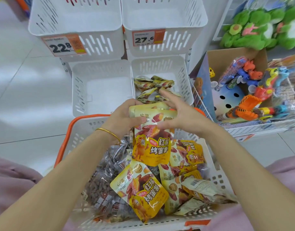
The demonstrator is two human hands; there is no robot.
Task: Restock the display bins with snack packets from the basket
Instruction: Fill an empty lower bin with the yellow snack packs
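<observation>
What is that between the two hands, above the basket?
A bunch of yellow snack packets, gripped by the left hand; the right hand spreads open beside them, in the head view.

Four white display bins (101, 90) (two upper, two lower); two price tags (63, 46); one orange-handled basket (84, 130).

Upper bins (163, 24) cut off @ top edge, green plush toys (253, 29) blurred, price tag (64, 45) sm. print illegible.
</observation>
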